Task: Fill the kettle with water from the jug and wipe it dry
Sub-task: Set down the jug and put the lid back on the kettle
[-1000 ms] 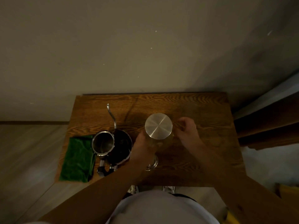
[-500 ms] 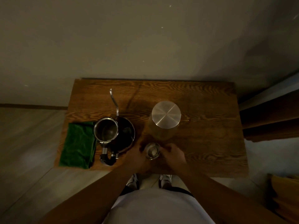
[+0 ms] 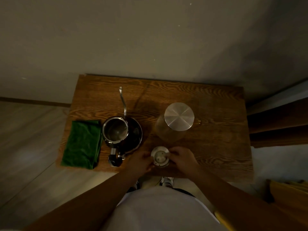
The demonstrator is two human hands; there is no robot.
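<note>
A dark gooseneck kettle (image 3: 122, 130) stands uncovered left of centre on the wooden table (image 3: 216, 147), spout pointing to the wall. To its right stands the glass jug (image 3: 168, 130), capped by a round metal lid (image 3: 179, 116). Near the table's front edge lies a small round kettle lid (image 3: 160, 156). My left hand (image 3: 141, 161) grips its left side and my right hand (image 3: 181, 158) its right side. A folded green cloth (image 3: 82, 144) lies at the table's left end.
The table stands against a plain wall. Pale floor lies to the left. A dark wooden piece of furniture (image 3: 280, 124) stands close on the right, and something yellow (image 3: 290, 194) sits at the lower right. My shoes show under the front edge.
A second ago my hands flanked the jug. Both have drawn back to the front edge and closed on the small lid. The jug and kettle have not moved.
</note>
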